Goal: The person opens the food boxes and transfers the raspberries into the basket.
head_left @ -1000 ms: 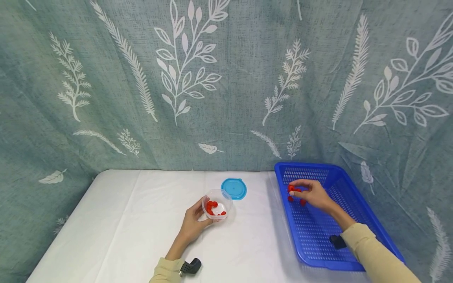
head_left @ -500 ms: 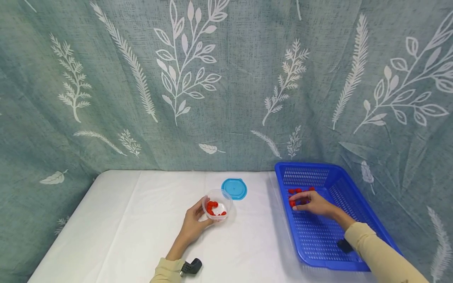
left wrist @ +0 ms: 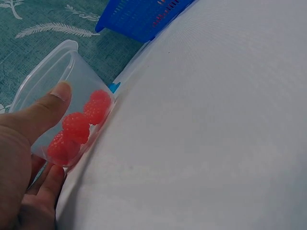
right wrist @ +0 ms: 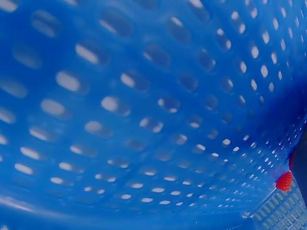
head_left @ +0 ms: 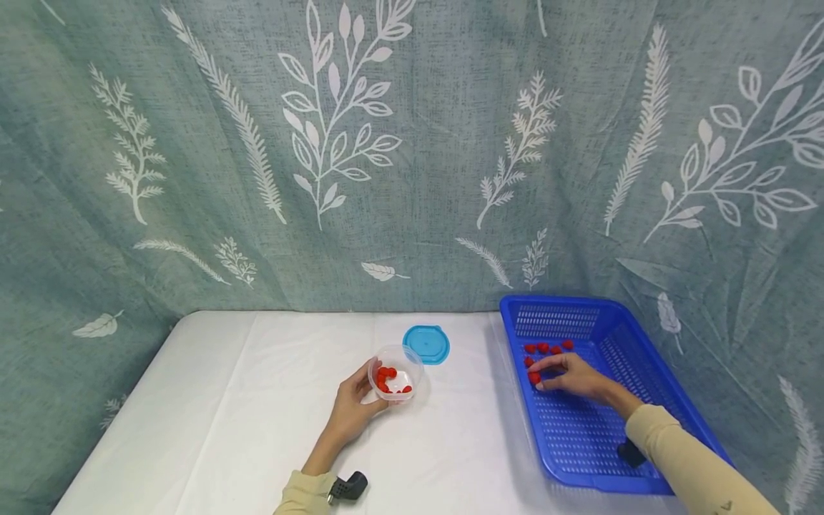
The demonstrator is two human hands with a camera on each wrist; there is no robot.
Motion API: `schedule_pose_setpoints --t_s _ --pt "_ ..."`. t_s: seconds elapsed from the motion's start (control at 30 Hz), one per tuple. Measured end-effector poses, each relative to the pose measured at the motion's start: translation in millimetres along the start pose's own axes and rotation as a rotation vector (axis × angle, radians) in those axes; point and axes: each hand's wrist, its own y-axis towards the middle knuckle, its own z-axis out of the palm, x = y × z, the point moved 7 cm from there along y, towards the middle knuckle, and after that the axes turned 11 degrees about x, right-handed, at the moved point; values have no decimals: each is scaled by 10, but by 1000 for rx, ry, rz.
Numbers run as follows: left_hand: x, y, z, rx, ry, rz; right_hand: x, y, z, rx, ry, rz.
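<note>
My left hand [head_left: 350,411] holds a clear plastic tub [head_left: 412,368], thumb on one side and fingers on the other. Inside the tub lie several red raspberries [left wrist: 76,125], seen through its wall in the left wrist view. My right hand [head_left: 576,377] reaches into the blue basket [head_left: 582,483] and pinches a raspberry [head_left: 534,378] near the basket's left wall. Behind that hand, more raspberries [head_left: 543,347] lie on the basket floor. The right wrist view has one raspberry [right wrist: 284,182] at its right edge, beside a dark shape.
A light blue lid [head_left: 426,345] lies on the white table [head_left: 212,400] just behind the tub. Along the table's back hangs a green curtain [head_left: 438,179] with white leaf patterns. The basket stands at the table's right side.
My right hand has moved from the back of the basket toward its front, uncovering more raspberries behind it. My left hand and the tub have stayed in place.
</note>
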Motion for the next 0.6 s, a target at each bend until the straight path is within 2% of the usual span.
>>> schedule_pose_setpoints --t_s 0.27,0.4,0.6 --pt "5 -8 -8 -5 3 -2 74 25 -9 -16 -101 -18" --pt "26 -9 1 1 -15 1 212 -18 -41 -2 -62 -45" --pt "22 -4 3 -2 16 -12 571 -121 -146 -60 5 -48"
